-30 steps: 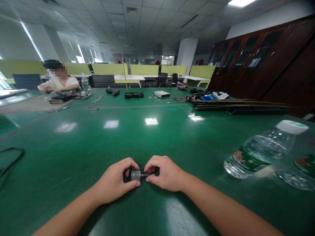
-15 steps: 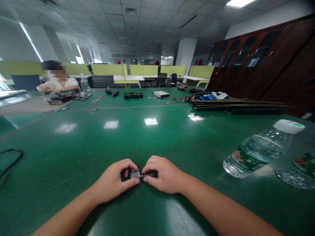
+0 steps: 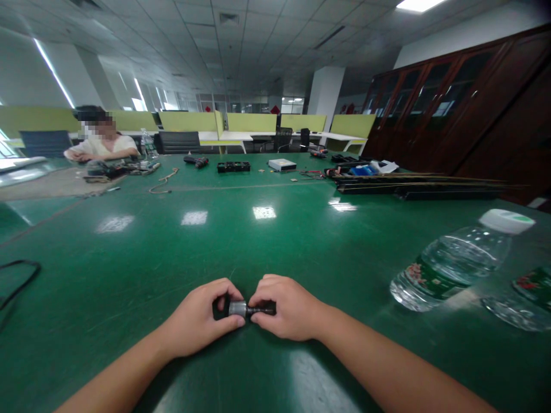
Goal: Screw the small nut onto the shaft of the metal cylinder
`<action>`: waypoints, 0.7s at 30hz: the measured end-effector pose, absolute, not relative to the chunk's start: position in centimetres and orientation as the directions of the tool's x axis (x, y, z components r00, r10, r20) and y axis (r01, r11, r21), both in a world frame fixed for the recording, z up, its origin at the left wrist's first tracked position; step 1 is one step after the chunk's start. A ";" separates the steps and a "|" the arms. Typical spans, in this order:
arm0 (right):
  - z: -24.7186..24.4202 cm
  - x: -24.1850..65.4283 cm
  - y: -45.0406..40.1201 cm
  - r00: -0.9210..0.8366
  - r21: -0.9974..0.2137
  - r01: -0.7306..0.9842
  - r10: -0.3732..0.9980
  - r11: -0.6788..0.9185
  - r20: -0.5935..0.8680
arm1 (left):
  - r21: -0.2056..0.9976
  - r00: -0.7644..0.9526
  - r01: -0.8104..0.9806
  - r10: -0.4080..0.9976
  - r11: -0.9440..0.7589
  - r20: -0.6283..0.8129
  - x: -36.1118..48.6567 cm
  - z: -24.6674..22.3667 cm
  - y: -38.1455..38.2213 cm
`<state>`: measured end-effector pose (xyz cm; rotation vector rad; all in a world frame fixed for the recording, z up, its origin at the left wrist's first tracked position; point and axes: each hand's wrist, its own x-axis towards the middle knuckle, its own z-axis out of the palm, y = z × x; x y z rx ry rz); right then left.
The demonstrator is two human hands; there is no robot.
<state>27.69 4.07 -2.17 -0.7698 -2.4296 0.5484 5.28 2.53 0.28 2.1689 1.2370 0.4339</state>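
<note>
Low in the middle of the head view, my left hand [image 3: 204, 312] pinches a short silver metal cylinder [image 3: 237, 309] between thumb and fingers. From the cylinder's right end a thin dark rod [image 3: 264, 309] points right. The thumb and fingers of my right hand [image 3: 286, 307] grip this rod close to the cylinder. Both hands rest low over the green tabletop [image 3: 224, 241], their fingertips nearly touching. Whether rod and cylinder are one piece cannot be made out.
Water bottles [image 3: 451, 264] stand at the right. A black cable [image 3: 26, 263] lies at the left edge. Black rails [image 3: 370, 186], a white box [image 3: 282, 165] and a black part [image 3: 233, 167] lie farther back. A person [image 3: 101, 146] sits at the far left.
The fingers of my right hand have shifted slightly on the rod, and more of its dark end shows. The seated person's hands and head have moved a little.
</note>
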 end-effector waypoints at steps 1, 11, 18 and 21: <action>-2.1 27.7 4.1 -0.698 -0.516 0.406 0.621 0.754 0.358 | 0.640 0.515 0.663 0.857 -0.389 -0.012 5.2 0.2 2.5; -1.9 27.7 4.0 -0.697 -0.486 0.434 0.624 0.759 0.353 | 0.639 0.516 0.661 0.856 -0.392 -0.008 5.2 0.2 2.6; -1.9 27.9 4.0 -0.696 -0.485 0.445 0.631 0.753 0.343 | 0.635 0.516 0.665 0.857 -0.393 -0.010 5.0 0.1 2.5; -1.7 28.0 3.9 -0.695 -0.489 0.449 0.636 0.748 0.336 | 0.638 0.519 0.661 0.855 -0.395 -0.008 5.0 0.2 2.4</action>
